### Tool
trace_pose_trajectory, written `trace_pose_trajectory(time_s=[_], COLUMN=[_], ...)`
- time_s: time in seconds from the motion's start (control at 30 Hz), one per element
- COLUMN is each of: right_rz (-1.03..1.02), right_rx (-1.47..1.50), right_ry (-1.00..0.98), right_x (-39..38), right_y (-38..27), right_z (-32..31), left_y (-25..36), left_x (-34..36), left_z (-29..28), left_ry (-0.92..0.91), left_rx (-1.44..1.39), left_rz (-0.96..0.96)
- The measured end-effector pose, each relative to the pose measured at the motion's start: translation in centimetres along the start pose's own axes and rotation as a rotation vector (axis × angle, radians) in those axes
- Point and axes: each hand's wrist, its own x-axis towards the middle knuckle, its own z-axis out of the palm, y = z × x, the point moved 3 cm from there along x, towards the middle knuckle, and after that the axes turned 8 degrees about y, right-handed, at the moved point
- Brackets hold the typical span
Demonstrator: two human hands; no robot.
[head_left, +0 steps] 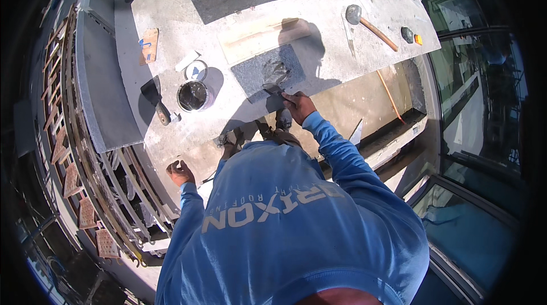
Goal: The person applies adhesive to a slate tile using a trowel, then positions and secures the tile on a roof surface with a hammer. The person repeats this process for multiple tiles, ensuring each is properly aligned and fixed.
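My right hand [298, 107] is closed around what looks like a small putty knife [275, 89]. Its blade reaches over a dark grey stone tile [245, 80], where a shiny dark paste [275, 71] is smeared. Well away to the left, my left hand [180, 173] hangs low by the near edge of the pale slab, fingers curled; anything inside them is hidden. An open tin of dark paste [194, 96] stands left of the tile, with a round lid [196, 70] just behind it. Beside the tin lies a wide scraper [155, 100].
A mallet [370, 27] with a wooden handle lies at the right, near a small dark lump and a yellow item [418, 39]. A pale board [250, 38] lies behind the tile. Metal rails [122, 185] flank the left side; glass panels [478, 94] stand right.
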Motion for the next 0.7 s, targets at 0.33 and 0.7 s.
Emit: trace_pose_trajectory(time_s=[0.33, 0.7], right_rz=[0.906, 0.168], right_rx=[0.773, -0.102], right_ry=[-0.131, 0.141], right_x=[-0.8, 2.2], right_y=[8.4, 3.4], right_z=[-1.8, 0.6], left_y=[1.0, 0.4], left_x=[-0.4, -2.2], left_z=[0.7, -0.6], left_ry=[-0.088, -0.033], left_rx=[-0.144, -0.074], left_rz=[-0.164, -0.134])
